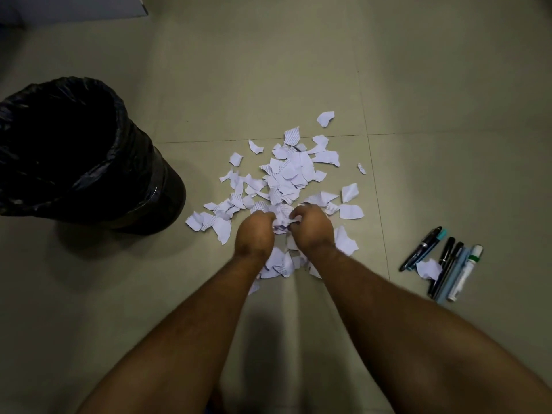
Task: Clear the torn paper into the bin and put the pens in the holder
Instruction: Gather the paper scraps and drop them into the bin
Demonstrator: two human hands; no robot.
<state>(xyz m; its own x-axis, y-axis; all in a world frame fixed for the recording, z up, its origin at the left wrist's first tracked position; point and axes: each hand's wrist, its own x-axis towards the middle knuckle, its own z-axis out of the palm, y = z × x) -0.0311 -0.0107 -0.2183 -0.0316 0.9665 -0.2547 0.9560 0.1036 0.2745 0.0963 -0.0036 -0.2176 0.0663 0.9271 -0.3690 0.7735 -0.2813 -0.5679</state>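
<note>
Several pieces of torn white paper (291,170) lie scattered on the tiled floor in the middle of the view. My left hand (254,234) and my right hand (312,227) rest side by side at the near edge of the pile, fingers curled around a bunch of scraps (281,218) held between them. A black bin (143,180) lined with a black bag stands open at the left. Several pens (448,264) lie in a row on the floor at the right, with one paper scrap (428,268) on top of them. No pen holder is visible.
A pale board or furniture edge (89,7) shows at the top left corner. Grout lines cross the beige floor tiles (448,85) beyond the pile. A lone scrap (325,118) lies farthest away.
</note>
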